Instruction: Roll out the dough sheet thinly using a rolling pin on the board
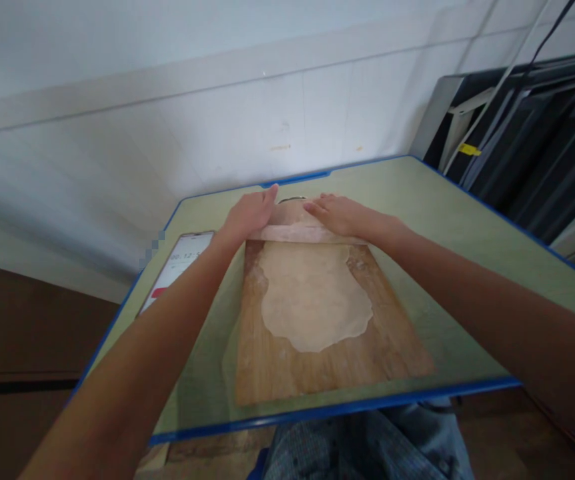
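Observation:
A pale wooden rolling pin point(303, 233) lies crosswise over the far part of a thin sheet of dough point(315, 293). My left hand point(251, 215) is over the pin's left end, thumb pointing forward; its other fingers are mostly hidden. At the right end, my right hand point(343, 215) rests palm down over the pin, its thumb reaching inward. The dough is flat with a wavy edge and spreads on a wooden board point(287, 373) dusted with flour. A metal ring point(292, 198) shows at the board's far edge, between my hands.
The board lies on a light green table point(447, 220) with a blue rim. Beside my left forearm is a phone point(183, 257) showing a timer, partly covered. A white wall point(267, 113) stands behind the table. Dark flat panels point(547, 133) and cables are at the right.

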A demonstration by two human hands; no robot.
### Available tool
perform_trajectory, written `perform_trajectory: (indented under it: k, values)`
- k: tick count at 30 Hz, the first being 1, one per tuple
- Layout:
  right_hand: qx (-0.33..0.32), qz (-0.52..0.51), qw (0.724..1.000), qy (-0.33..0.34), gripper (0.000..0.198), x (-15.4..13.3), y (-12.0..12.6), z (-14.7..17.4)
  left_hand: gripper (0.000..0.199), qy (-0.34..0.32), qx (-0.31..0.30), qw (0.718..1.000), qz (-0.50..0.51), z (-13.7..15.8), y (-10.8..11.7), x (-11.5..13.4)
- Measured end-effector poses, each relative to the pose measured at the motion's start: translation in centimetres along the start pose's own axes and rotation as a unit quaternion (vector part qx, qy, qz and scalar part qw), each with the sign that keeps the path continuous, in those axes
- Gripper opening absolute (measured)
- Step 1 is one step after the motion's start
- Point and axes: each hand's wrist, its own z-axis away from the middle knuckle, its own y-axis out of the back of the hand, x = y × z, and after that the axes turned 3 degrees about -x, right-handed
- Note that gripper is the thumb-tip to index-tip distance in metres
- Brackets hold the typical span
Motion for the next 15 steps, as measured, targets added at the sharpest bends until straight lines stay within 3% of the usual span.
perform_trajectory:
  k: [3, 6, 11, 13, 15]
  values:
    - [-0.027, 0.005, 1.000, 0.016, 0.057, -0.8, 0.2, 1.1, 0.068, 0.015, 0.004, 1.000, -0.008, 1.2, 0.0, 0.2]
    - [-0.036, 0.005, 0.999, 0.026, 0.056, -2.6, 0.3, 3.7, 0.061, -0.002, -0.010, 1.000, -0.017, 4.6, 0.0, -0.1]
    - [0.026, 0.010, 0.999, 0.021, 0.058, -5.6, 0.0, 7.9, 0.053, -0.082, -0.017, 0.996, -0.024, 10.5, -0.2, -1.5]
    - [0.029, 0.017, 0.999, 0.032, 0.056, -5.7, -0.2, 8.0, 0.053, -0.097, -0.010, 0.995, -0.031, 11.1, -0.2, -1.6]
    - [0.030, 0.027, 0.999, 0.034, 0.056, -5.0, -0.4, 6.8, 0.053, -0.073, 0.000, 0.996, -0.042, 10.4, -0.3, -1.3]
